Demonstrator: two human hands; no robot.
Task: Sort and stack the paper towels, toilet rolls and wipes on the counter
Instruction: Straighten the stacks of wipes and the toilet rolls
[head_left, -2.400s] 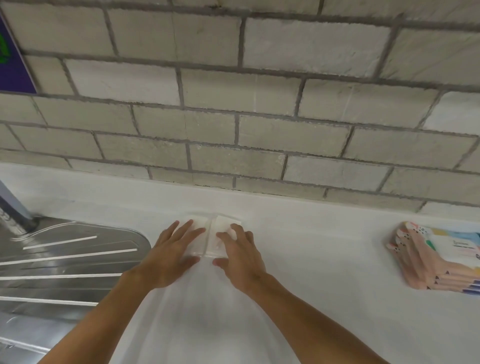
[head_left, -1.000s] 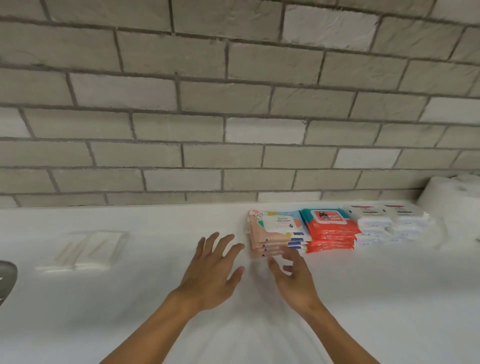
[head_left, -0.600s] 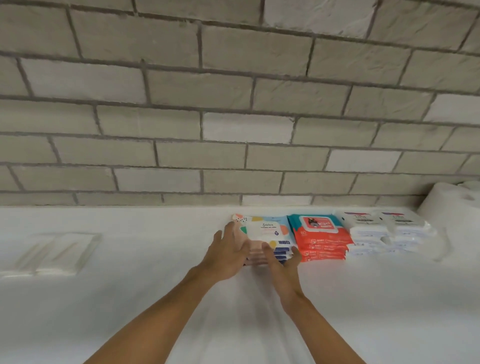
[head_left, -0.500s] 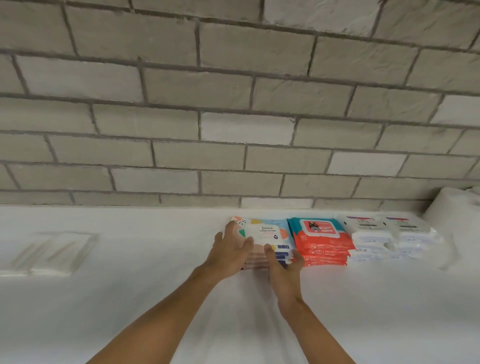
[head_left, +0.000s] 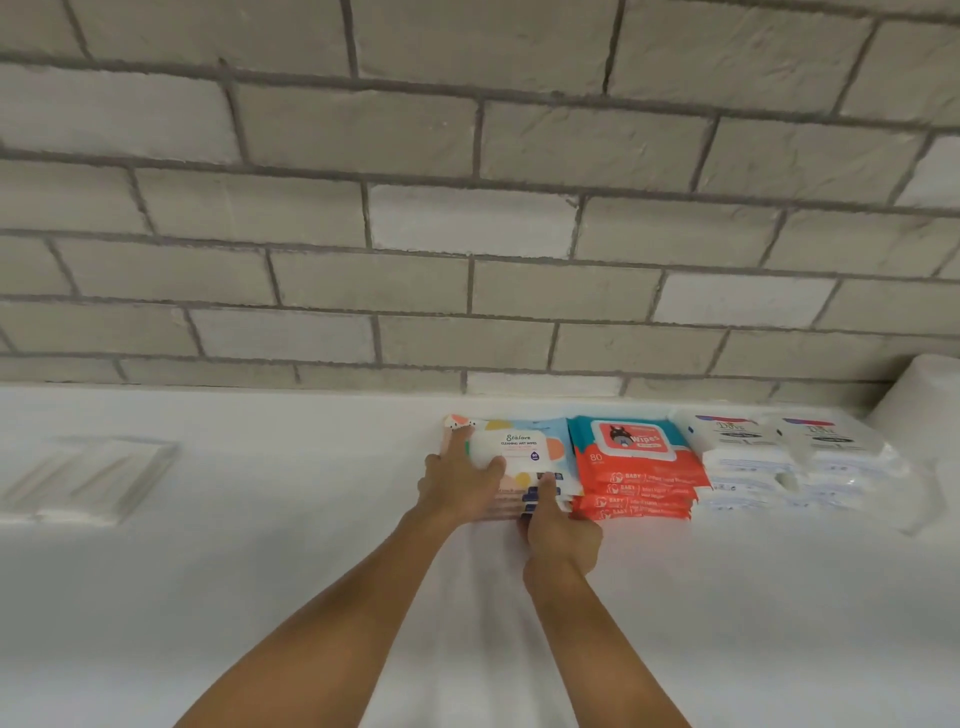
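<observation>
Fingers of the left hand (head_left: 460, 486) curl over the wipes stack (head_left: 524, 448) (lengthwise along the wall (head_left: 467, 260)); the right hand (head_left: 560, 530) thumbs its front edge, fingers seemingly tucked under.

This looked like a plain utility or kitchen corner. A white counter (head_left: 208, 597) ran along a bare painted brick wall (head_left: 467, 223), with stacked packs of wipes (head_left: 639, 467) against it
</observation>
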